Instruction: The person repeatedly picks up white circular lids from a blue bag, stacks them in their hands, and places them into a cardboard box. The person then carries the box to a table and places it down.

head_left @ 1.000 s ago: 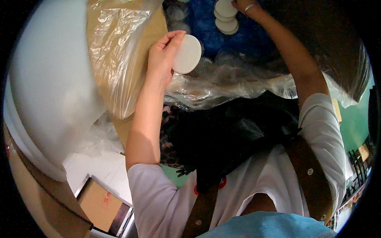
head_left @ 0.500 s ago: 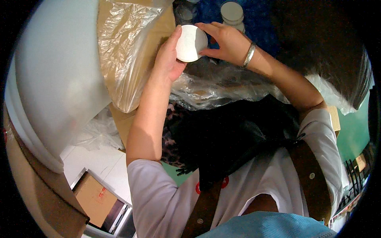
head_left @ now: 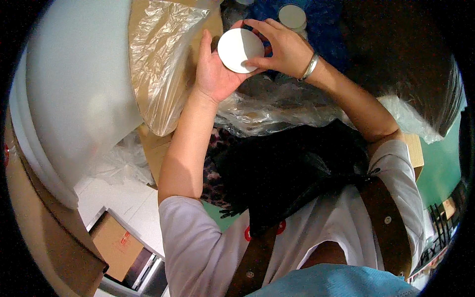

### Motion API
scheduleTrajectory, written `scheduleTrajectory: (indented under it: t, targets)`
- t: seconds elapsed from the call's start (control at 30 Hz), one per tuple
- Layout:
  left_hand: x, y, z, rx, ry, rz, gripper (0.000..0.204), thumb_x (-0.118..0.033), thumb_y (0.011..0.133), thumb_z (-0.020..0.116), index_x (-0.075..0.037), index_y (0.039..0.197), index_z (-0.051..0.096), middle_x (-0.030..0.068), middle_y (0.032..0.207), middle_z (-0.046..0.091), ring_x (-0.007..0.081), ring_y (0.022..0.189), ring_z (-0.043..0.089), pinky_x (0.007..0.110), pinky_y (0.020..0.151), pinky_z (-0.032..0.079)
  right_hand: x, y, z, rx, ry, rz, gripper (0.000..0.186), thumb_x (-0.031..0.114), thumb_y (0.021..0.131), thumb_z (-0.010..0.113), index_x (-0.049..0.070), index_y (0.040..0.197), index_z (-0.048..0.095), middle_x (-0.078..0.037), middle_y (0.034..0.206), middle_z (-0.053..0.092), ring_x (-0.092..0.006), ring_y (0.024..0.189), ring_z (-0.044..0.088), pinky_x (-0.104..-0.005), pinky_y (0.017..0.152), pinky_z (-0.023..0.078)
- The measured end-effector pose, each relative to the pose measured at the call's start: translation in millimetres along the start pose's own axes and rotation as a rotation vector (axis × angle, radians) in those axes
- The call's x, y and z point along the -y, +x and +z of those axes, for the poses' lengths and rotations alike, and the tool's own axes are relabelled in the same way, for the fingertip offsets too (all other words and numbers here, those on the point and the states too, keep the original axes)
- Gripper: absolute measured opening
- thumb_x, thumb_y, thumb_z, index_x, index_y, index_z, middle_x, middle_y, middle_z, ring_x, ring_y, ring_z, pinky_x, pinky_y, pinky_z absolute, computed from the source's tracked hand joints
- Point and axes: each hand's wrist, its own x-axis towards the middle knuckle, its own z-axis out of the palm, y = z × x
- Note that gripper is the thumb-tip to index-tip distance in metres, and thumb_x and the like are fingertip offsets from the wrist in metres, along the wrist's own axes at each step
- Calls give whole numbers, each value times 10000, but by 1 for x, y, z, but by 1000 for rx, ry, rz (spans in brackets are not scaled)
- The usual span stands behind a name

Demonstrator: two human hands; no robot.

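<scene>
A white round disc-shaped piece [head_left: 233,49], perhaps a lid or shallow round container, is held up at the top middle. My right hand [head_left: 284,49] grips its right rim, with the thumb on the near face and the fingers curled at the far edge. My left hand [head_left: 216,79] cups it from below and behind. Its thumb stands away from the disc, and its fingers are mostly hidden behind it. Similar pale round pieces [head_left: 292,17] are stacked just beyond my right hand, over dark blue sheeting [head_left: 326,29].
Clear plastic film [head_left: 166,59] covers brown cardboard at the left, and more crumpled film [head_left: 277,109] lies below my hands. A large white foam roll [head_left: 79,99] stands far left. A cardboard box [head_left: 116,245] is at the lower left. Black cloth [head_left: 297,163] covers my lap.
The disc has turned to face me more fully and shifted slightly right. My left thumb has come off its edge, the left palm now lies beneath it, and my right fingers have closed on the rim.
</scene>
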Motion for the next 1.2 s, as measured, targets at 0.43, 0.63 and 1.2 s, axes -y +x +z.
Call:
scheduleTrajectory:
  t: [0.43,0.63,1.2]
  targets:
    - [3,-3,-6,-9,43,22,649,-600,858,224,-174,1346,273,93,1326,370,284,1212,366,557,964,311,-8,2,4,37,-180,-92,424,207,683,689,82,1064,550,-98,927,586,-239,803,597,-313,664,499]
    - [2,-5,-5,-28,61,24,631,-581,868,211,-174,1347,274,83,1328,369,277,1209,371,539,966,321,-4,4,5,-1,-119,-141,460,281,636,697,64,1010,538,-90,840,585,-280,839,555,-367,779,447]
    - [3,-2,-17,20,92,-23,476,-371,879,411,-125,1281,343,156,1209,447,325,1095,479,504,877,429,-35,14,-1,229,577,224,111,151,830,595,46,864,606,-6,710,577,-59,623,509,-210,540,422]
